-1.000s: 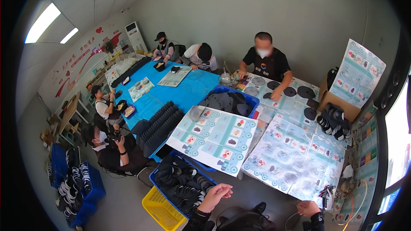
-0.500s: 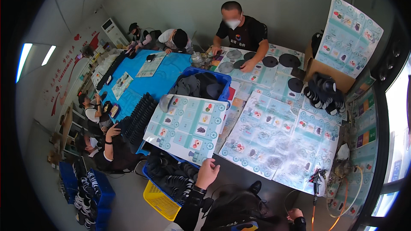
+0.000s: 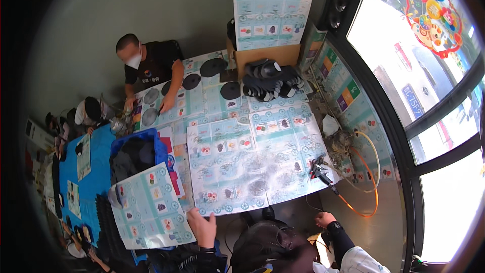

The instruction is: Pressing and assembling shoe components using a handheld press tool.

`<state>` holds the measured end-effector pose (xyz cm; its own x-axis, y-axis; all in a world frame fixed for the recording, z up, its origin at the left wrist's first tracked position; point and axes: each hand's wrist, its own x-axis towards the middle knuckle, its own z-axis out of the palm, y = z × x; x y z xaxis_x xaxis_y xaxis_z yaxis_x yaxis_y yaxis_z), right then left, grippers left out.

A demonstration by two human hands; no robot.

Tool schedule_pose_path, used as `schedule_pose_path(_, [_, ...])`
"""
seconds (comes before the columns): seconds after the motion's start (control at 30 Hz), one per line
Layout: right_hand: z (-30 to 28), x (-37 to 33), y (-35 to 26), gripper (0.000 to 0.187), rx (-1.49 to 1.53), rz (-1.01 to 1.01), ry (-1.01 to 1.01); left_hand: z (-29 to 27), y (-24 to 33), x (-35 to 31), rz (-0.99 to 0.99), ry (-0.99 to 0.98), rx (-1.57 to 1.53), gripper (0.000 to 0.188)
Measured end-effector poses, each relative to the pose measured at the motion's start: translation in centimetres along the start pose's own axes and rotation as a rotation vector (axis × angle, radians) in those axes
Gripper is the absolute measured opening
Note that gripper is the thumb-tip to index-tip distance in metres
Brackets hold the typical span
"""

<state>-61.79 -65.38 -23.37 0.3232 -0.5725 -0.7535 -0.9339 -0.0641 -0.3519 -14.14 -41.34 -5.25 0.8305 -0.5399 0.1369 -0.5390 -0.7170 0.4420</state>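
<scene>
Overlapping a blue bin, a patterned board flanks the left hand.

We wear black cuffs at both wrists, a faintly patterned white right sleeve, dark lap clothing.

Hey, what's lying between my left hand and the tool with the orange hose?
In the head view, printed sheets smudged with grey cover the table between your left hand and the tool.
</scene>
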Motion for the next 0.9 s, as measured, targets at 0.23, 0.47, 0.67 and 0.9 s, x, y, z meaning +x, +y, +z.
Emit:
schedule_pose_path(0.23, [2.2, -2.9, 3.0, 0.028, 0.103, 0.015, 0.213, 9.7, 16.8, 15.9, 0.244, -0.302, -0.713, 0.03])
schedule_pose_path(0.47, [4.2, -0.8, 6.8, 0.027, 0.252, 0.075, 0.101, 22.6, 22.2, 38.3, 0.245, -0.149, -0.298, 0.025])
schedule_pose_path(0.67, [4.6, -0.9, 12.2, 0.027, 0.188, 0.173, 0.179, 38.1, 22.5, 50.1, 0.116, -0.191, -0.194, 0.032])
schedule_pose_path(0.9, [3.2, 1.5, 14.3, 0.026, 0.336, 0.123, 0.163, 48.5, 18.6, 59.3, -0.154, -0.201, -0.5, 0.053])
